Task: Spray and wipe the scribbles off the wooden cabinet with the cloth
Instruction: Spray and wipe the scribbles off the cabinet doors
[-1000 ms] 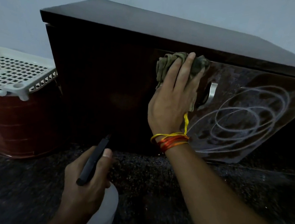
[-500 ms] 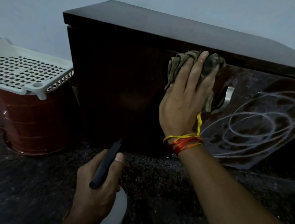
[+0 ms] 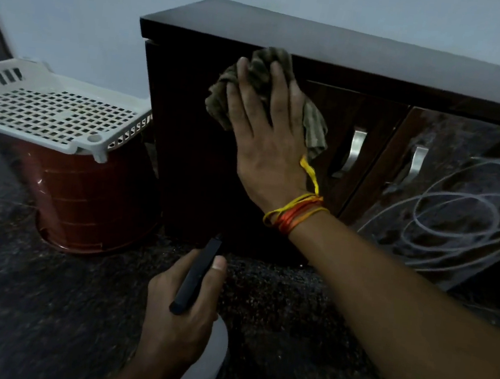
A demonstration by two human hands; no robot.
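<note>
Since a moment ago, the right hand has slid the cloth leftward along the wooden cabinet, fingers spread flat, pressing it near the top edge. Left hand grips the spray bottle above the dark floor. White scribbles mark the right door.

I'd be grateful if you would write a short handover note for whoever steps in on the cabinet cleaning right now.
Right hand: flat, fingers straight, pressing the cloth against the left door, high up under the top edge of the cabinet.
Left hand: gripping the spray bottle low above the floor, nozzle towards the cabinet.
Done: the left door shows no marks.
Left: the scribbles, white loops, cover the right door, untouched. Spray there, then wipe.
Nearby: white basket on a red bucket, left of the cabinet.
</note>
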